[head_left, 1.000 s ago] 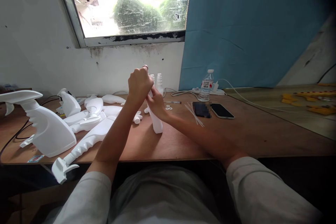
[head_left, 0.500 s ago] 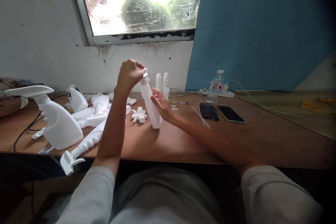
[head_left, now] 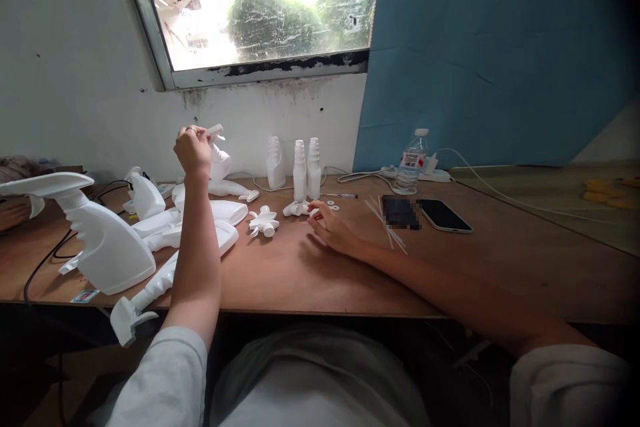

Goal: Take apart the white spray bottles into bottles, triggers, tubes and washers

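My left hand (head_left: pixel 193 150) is closed on the trigger head of a white spray bottle (head_left: pixel 220 161), raised above the pile at the left. Much of that bottle is hidden behind the hand and forearm. My right hand (head_left: pixel 330 227) rests low over the table, fingers loosely bent and apart, its fingertips at a small white trigger part (head_left: pixel 296 209). Whether they touch it I cannot tell. Left of this part lies a cluster of white trigger heads (head_left: pixel 264 221). Behind it stand several white headless bottles (head_left: pixel 299 173).
Several white spray bottles (head_left: pixel 117 240) crowd the table's left side, one head jutting past the front edge. To the right are thin white tubes (head_left: pixel 387 227), a phone (head_left: pixel 445 216), a blurred dark object (head_left: pixel 400 212) and a water bottle (head_left: pixel 413 163). A pen (head_left: pixel 345 195) lies further back.
My left hand has carried the spray bottle left and away from the middle. My right hand has let go of that bottle and come down right, beside the small trigger part.
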Demonstrator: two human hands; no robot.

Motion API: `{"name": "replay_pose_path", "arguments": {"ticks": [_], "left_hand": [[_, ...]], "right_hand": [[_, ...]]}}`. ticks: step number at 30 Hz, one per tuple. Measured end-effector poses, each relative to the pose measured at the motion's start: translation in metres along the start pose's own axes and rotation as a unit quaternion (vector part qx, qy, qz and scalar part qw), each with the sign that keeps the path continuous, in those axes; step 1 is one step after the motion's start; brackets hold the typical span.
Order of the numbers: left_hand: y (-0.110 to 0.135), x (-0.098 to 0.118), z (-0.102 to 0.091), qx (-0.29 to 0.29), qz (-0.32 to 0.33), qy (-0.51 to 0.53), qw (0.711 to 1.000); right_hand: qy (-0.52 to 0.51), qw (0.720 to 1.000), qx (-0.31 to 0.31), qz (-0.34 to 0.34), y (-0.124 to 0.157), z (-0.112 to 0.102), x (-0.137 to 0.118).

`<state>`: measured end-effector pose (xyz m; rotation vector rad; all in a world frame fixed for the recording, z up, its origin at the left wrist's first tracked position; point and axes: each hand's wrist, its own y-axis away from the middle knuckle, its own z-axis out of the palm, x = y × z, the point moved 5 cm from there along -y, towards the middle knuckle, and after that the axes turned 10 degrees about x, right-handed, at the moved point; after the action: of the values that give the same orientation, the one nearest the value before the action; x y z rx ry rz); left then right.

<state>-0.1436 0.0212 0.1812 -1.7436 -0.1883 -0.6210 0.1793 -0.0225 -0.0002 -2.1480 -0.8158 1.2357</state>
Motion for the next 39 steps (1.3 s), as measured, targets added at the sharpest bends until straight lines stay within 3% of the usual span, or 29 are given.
{"name": "replay_pose_path", "arguments": {"ticks": [5,9,16,19,23,28,31,34,39], "left_hand": [[0.027,-0.015,0.045,-0.085,-0.021,-0.116,0.989],[0.046,-0.027,0.068,-0.124,-0.027,-0.169,0.977],[0.071,-0.057,0.083,-0.221,-0.025,-0.299,0.928],[0.076,-0.059,0.083,-0.251,-0.025,-0.311,0.917],[0.08,-0.033,0.083,-0.242,0.008,-0.286,0.927],[0.122,0.04,0.097,-0.219,0.165,-0.099,0.956],[0.168,0.067,0.105,-0.291,0.274,-0.011,0.916],[0.192,0.066,0.094,-0.303,0.302,0.017,0.904],[0.194,0.041,0.063,-0.288,0.213,0.091,0.929]], "right_hand": [[-0.007,0.999,-0.035,-0.011,0.004,0.008,0.002],[0.002,0.996,-0.087,-0.002,0.013,0.005,-0.001],[0.04,0.99,-0.132,-0.038,0.029,-0.018,0.004],[0.041,0.987,-0.152,-0.035,0.033,-0.023,0.005],[0.042,0.983,-0.169,-0.063,0.03,-0.021,-0.004],[0.03,0.981,-0.168,-0.093,0.03,-0.013,0.004],[0.021,0.989,-0.111,-0.094,0.031,-0.013,0.021],[0.077,0.994,-0.052,-0.057,0.027,-0.014,0.039],[0.196,0.979,0.042,-0.036,0.001,-0.014,0.064]]}}
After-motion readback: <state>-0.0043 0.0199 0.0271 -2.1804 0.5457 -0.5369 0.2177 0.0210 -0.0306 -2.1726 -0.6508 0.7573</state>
